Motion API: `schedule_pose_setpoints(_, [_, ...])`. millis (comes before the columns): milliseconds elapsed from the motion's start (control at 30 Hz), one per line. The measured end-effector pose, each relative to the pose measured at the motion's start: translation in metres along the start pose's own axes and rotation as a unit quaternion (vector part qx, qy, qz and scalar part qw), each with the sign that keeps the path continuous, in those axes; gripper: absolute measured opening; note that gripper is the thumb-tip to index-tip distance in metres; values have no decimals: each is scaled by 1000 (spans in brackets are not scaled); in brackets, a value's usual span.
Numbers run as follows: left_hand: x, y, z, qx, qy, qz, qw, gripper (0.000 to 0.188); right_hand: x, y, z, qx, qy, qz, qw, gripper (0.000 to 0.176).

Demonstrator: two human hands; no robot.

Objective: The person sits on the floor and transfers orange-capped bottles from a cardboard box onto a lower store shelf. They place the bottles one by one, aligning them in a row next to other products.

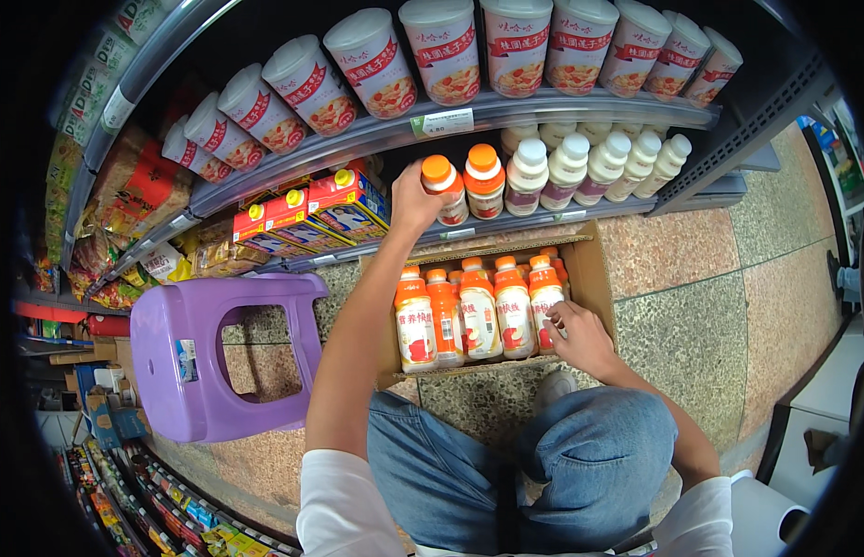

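Observation:
On the lower shelf, my left hand (pixel 416 200) grips an orange-capped drink bottle (pixel 451 211), its thumb across the front. A second orange-capped bottle (pixel 485 184) stands just to the right of it. Below, an open cardboard box (pixel 593 268) holds several bottles with orange caps and white labels (pixel 479 313). My right hand (pixel 578 336) hovers at the box's front right corner, fingers bent and apart. Its fingertips are at the rightmost front bottle (pixel 545 296); whether they touch it is unclear.
White-capped bottles (pixel 571 174) continue the lower shelf's row to the right. Red and blue cartons (pixel 341 209) stand to the left. Above them runs a shelf of lidded cups (pixel 442 56). A purple plastic stool (pixel 195 362) lies on its side on the tiled floor (pixel 689 348).

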State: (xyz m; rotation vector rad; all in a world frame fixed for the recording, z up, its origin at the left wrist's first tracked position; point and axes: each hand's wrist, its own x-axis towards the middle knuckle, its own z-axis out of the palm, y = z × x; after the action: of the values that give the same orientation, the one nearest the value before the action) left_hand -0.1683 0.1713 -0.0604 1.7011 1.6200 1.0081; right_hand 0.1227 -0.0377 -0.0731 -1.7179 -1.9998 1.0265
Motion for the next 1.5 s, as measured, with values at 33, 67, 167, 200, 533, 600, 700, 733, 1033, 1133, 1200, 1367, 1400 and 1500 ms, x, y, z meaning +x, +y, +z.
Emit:
schedule_pose_setpoints(33, [0, 1, 0, 15, 2, 6, 1000, 59, 0, 0, 0, -1, 1, 0, 1000, 22])
schedule_pose_setpoints(67, [-1, 2, 0, 30, 4, 12, 999, 60, 0, 1, 1, -2, 2, 0, 1000, 22])
schedule_pose_setpoints(167, [-2, 7, 4, 56, 17, 22, 998, 60, -1, 3, 1, -3, 4, 1, 1000, 22])
schedule_pose_setpoints(200, [-3, 8, 4, 62, 23, 23, 998, 59, -2, 2, 1, -3, 4, 1, 1000, 22])
schedule_pose_setpoints(533, [-5, -1, -2, 69, 38, 30, 996, 61, -1, -1, 2, -4, 3, 4, 1000, 22])
schedule_pose_setpoints(600, [-13, -10, -11, 84, 95, 35, 991, 58, 1, -4, 3, -3, -2, 1, 1000, 22])
schedule_pose_setpoints(700, [-47, 12, -34, 133, 93, 66, 985, 47, -2, 3, 3, 0, 6, 8, 1000, 22])
schedule_pose_setpoints(733, [-62, 22, -45, 121, 66, 70, 988, 44, -3, 3, 2, -2, 4, 15, 1000, 22])
schedule_pose_setpoints(1033, [-166, 24, -63, 380, -215, -42, 899, 52, -1, 2, 2, 1, -4, 13, 1000, 21])
schedule_pose_setpoints(1133, [-172, -2, -39, 442, -205, -65, 871, 69, 0, 4, 4, 3, -5, 9, 1000, 20])
schedule_pose_setpoints(1200, [-170, -20, -24, 488, -201, -76, 846, 77, 0, 3, 5, 2, -3, 8, 1000, 19])
schedule_pose_setpoints(1367, [-157, -43, 1, 553, -223, -120, 794, 91, -1, 4, 6, 0, 9, 8, 1000, 19])
schedule_pose_setpoints(1400, [-153, -41, 4, 572, -224, -121, 780, 89, -2, 4, 5, 1, 10, 10, 1000, 19])
schedule_pose_setpoints(1500, [-145, -37, 7, 578, -268, -130, 760, 75, -2, 4, 4, 1, 11, 13, 1000, 19])
